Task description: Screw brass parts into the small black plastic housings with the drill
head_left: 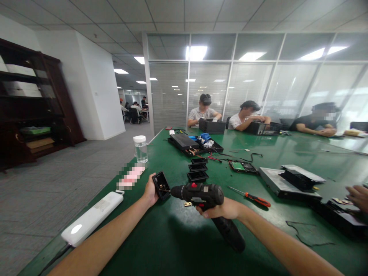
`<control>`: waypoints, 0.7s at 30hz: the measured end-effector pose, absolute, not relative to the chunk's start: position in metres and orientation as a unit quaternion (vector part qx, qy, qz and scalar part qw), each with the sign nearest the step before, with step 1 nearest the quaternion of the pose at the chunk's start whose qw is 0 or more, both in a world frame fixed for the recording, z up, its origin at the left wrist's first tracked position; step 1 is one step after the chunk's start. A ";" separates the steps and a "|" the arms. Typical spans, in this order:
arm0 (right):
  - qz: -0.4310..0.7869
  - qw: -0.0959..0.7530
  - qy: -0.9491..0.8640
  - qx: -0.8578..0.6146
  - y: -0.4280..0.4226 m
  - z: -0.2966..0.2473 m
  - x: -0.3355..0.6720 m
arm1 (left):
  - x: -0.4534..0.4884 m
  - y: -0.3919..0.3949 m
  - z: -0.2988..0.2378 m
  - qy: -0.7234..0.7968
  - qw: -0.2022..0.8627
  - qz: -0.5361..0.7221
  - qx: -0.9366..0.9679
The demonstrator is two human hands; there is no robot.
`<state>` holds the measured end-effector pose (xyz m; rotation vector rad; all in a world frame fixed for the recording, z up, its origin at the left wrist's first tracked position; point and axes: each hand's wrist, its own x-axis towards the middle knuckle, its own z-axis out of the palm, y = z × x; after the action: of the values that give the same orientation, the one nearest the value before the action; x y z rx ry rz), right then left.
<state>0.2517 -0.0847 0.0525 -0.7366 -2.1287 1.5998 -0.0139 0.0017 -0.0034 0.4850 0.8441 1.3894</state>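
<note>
1. Just left of the frame's centre, a clear bottle (140, 149) with a white cap stands on the green desk (172, 237); what it holds cannot be told. Right of it, a black tray (214, 147) holds a blue cloth (204, 136) and wires.
2. Lower centre: the left hand (150, 191) has its grip clenched on a small black housing (161, 185).
3. The right hand (222, 210) has its grip wrapped around a black electric screwdriver (201, 193), whose bit sits inside the housing.

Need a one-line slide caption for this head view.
Left hand steadies a small black housing while the right hand points a cordless screwdriver into it over the green table.
</note>
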 end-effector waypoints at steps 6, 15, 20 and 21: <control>0.563 0.186 -0.760 -0.265 -0.086 0.055 0.252 | -0.015 0.004 -0.006 0.378 0.663 0.613 0.205; 0.557 0.186 -0.764 -0.268 -0.085 0.053 0.253 | -0.014 0.004 -0.005 0.371 0.662 0.618 0.207; 0.557 0.182 -0.764 -0.269 -0.083 0.052 0.253 | -0.015 0.005 -0.007 0.372 0.664 0.613 0.212; 0.556 0.181 -0.765 -0.271 -0.083 0.052 0.253 | -0.015 0.004 -0.007 0.375 0.664 0.611 0.211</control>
<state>0.2534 -0.0835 0.0524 -0.7643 -2.1597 1.5708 -0.0151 0.0045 -0.0071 0.4777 0.8472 1.3810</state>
